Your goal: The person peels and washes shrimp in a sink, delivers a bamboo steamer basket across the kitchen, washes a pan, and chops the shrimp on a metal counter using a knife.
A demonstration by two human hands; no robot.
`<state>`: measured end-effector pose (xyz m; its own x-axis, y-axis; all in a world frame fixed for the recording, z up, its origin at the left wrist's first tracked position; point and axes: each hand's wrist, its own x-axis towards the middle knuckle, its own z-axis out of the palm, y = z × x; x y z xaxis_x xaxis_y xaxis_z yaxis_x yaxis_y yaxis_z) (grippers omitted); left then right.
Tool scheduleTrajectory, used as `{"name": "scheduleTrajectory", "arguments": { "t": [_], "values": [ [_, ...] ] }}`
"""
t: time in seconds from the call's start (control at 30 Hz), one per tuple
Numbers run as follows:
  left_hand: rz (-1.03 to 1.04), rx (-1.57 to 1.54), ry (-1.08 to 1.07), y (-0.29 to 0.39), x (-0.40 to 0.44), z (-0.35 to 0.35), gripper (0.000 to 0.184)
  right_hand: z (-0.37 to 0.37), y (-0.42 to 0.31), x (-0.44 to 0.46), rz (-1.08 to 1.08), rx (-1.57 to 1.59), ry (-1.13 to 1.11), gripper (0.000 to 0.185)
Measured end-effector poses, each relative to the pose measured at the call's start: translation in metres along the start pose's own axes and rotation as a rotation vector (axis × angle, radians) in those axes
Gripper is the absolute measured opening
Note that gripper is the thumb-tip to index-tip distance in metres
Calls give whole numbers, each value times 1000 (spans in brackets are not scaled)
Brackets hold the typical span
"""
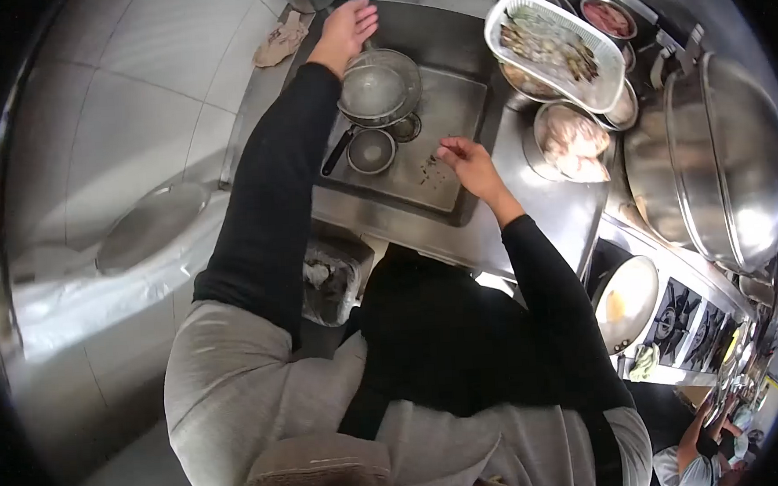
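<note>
left hand (349, 36): fingers extended, beside round bowl (374, 90), near sink (459, 103) edge. right hand (468, 165): curled above open sink floor; pinch cannot be determined.

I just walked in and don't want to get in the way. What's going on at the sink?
Someone is working over the sink. Their left hand is by the round strainer; contact is unclear. Their right hand is above the basin's right side, near dark specks; I can't tell whether it holds anything. A white basket of seafood sits to the right.
</note>
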<state>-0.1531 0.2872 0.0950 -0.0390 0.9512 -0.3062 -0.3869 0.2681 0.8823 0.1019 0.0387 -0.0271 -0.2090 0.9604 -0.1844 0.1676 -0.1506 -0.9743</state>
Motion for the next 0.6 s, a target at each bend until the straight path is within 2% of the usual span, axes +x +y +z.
{"name": "scheduleTrajectory", "arguments": {
  "t": [0.07, 0.17, 0.2, 0.27, 0.3, 0.33, 0.37, 0.4, 0.43, 0.47, 0.5, 0.57, 0.6],
  "values": [
    [-44, -228, -19, -15, 74, 7, 39, 8, -36, 12, 127, 135, 29, 31],
    [-133, -395, -333, -53, 174, -4, 57, 24, -48, 49, 101, 218, 53, 29],
    [-100, -325, -332, -70, 184, -14, 54, 27, -57, 62, 89, 182, 70, 30],
    [-30, -183, -347, -95, 194, -30, 48, 32, -70, 96, 77, 316, 35, 32],
    [264, 500, -305, -104, 177, -56, 40, 33, -78, 114, 65, 381, 18, 33],
    [415, 884, -218, -116, 164, -88, 37, 35, -90, 134, 57, 385, 18, 35],
    [484, 1230, -158, -144, 155, -131, 35, 36, -104, 158, 44, 391, 17, 37],
    [465, 1542, -147, -176, 146, -178, 33, 40, -122, 182, 20, 384, 24, 37],
    [431, 1771, -152, -208, 137, -223, 31, 45, -133, 205, 4, 379, 30, 36],
    [393, 1820, -134, -233, 120, -256, 29, 47, -131, 239, -39, 404, -8, 42],
    [296, 1593, -64, -240, 104, -262, 29, 49, -127, 272, -83, 430, -43, 48],
    [79, 1113, 115, -250, 91, -261, 29, 60, -138, 316, -16, 531, -135, 41],
    [-65, 866, 209, -251, 94, -248, 29, 65, -131, 337, -225, 191, -115, 38]
  ]
}}
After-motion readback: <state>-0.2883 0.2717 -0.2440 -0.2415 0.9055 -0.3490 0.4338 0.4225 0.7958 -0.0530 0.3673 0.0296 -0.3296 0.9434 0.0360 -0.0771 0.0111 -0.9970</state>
